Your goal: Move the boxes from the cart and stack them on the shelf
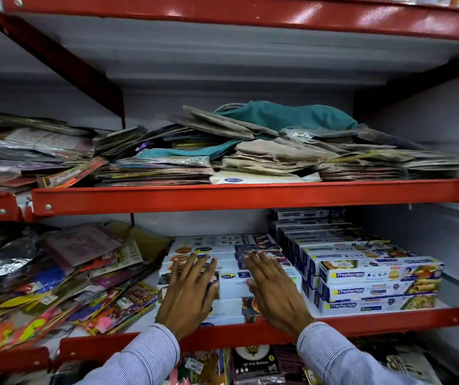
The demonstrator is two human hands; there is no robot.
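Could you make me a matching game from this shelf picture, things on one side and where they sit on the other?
Things:
1. Teal cloth
2. Freshwrapp boxes
3. Colourful packets
4. Both hands

Places:
A. Lower shelf, left side
B. Flat on the white boxes, lower shelf middle
C. Top of the pile, upper shelf
D. Lower shelf, right side

Pairs: 1-C, 2-D, 3-A, 4-B
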